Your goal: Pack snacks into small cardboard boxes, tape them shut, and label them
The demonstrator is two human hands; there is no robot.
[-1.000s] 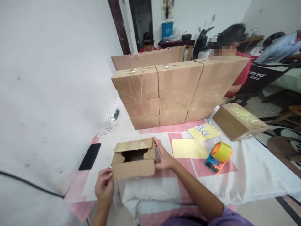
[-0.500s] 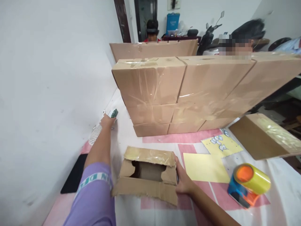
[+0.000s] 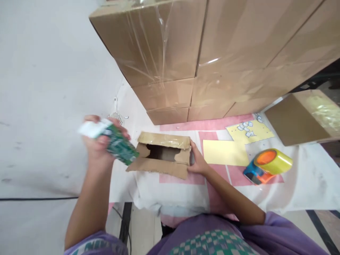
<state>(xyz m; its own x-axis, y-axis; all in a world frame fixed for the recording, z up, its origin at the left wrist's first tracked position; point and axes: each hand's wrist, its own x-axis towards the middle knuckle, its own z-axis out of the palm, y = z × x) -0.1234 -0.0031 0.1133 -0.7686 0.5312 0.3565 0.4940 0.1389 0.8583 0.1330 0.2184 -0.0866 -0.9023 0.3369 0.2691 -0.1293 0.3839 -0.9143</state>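
left hand (image 3: 98, 148) clamped round green-and-white packet (image 3: 120, 146), left of center, kinda blurry. right hand (image 3: 199, 159) gripping right end of small box (image 3: 159, 167), mid-frame. flaps open, unsealed, packet outside box, so early stage imo.

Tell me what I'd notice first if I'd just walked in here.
Probably the wall of taped cardboard boxes, looming across the far side of the table. Nearer, the left hand holds up a slightly blurred green-and-white packet beside the left end of a small open box, whose right end the right hand holds. Off to the right, the bright yellow tape roll stands out.
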